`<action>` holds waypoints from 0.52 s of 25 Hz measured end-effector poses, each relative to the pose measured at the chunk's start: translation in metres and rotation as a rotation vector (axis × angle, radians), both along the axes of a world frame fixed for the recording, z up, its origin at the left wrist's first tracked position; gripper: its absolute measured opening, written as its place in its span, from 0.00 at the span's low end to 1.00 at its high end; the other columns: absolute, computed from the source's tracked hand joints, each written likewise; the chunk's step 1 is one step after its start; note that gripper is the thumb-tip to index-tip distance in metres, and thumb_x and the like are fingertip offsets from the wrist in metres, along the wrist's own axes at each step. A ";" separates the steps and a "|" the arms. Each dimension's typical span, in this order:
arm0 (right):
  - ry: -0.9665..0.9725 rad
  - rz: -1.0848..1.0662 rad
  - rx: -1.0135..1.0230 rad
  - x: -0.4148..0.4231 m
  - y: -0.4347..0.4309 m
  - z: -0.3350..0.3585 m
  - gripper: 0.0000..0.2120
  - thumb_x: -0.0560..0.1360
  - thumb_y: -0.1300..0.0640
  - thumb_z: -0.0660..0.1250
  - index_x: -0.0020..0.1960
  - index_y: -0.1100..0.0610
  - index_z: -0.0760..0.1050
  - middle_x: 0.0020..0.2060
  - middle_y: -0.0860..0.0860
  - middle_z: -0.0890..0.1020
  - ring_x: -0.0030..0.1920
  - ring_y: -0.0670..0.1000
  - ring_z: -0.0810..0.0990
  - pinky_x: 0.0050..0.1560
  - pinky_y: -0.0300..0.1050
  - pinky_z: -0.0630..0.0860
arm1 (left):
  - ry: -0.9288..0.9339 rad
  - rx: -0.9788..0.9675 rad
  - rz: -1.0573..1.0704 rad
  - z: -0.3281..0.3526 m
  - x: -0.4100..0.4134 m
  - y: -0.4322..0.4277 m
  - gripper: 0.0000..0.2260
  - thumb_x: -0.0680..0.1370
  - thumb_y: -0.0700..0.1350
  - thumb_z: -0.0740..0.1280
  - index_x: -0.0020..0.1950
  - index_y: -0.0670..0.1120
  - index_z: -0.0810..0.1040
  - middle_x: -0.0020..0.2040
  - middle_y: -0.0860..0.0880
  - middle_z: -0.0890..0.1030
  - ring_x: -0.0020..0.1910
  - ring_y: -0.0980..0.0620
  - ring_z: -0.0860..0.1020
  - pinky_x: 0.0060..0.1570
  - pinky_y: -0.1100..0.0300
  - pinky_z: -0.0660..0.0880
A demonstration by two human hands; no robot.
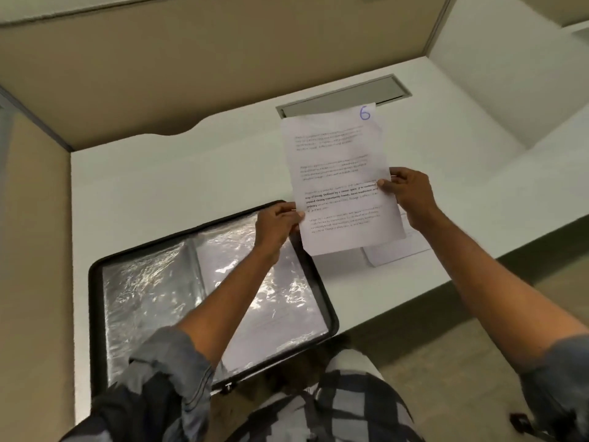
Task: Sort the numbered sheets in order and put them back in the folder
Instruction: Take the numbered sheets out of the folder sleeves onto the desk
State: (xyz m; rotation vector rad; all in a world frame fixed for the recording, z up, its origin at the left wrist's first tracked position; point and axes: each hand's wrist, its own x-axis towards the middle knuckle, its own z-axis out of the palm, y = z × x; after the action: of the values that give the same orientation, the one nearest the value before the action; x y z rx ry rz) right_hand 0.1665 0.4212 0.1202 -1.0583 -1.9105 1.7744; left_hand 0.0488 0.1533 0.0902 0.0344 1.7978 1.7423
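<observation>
Sheet 6 [341, 183], a thin white page that bows slightly, is held up just beyond the far right corner of the folder [95, 282]. The left hand [277, 224] pinches its left edge and the right hand [411, 193] pinches its right edge, thumbs on the printed face. The folder lies open on the smooth white desk [159, 173], black-rimmed with rounded corners, its clear plastic sleeves [149, 288] crinkled and glossy. The left forearm crosses over its right-hand page. More white sheets [398, 250] lie flat on the desk right of the folder, partly hidden behind the held page. A long grey slot cover [344, 95] sits farther back. A handwritten blue "6" [365, 113] marks the page's top right corner; the printed paragraphs are too blurred to read.
</observation>
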 end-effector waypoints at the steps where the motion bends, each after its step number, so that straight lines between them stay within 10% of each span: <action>1: -0.030 -0.021 -0.001 0.013 0.013 -0.006 0.15 0.74 0.66 0.74 0.60 0.62 0.81 0.50 0.58 0.87 0.45 0.53 0.86 0.48 0.47 0.82 | -0.017 -0.010 -0.011 -0.005 0.012 0.013 0.10 0.75 0.36 0.75 0.56 0.40 0.83 0.51 0.45 0.87 0.48 0.50 0.85 0.44 0.62 0.81; 13: -0.273 0.042 0.120 0.057 0.136 -0.093 0.15 0.75 0.61 0.72 0.60 0.50 0.81 0.46 0.51 0.86 0.47 0.51 0.85 0.58 0.55 0.81 | -0.115 -0.227 0.045 -0.070 0.084 0.131 0.11 0.73 0.38 0.78 0.54 0.38 0.84 0.47 0.44 0.87 0.37 0.55 0.84 0.42 0.64 0.82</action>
State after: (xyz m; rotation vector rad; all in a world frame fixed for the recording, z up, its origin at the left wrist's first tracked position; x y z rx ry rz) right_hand 0.2233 0.5573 0.0274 -1.2797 -2.1830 1.5796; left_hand 0.1327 0.2845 0.0204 -0.1977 1.9111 1.5276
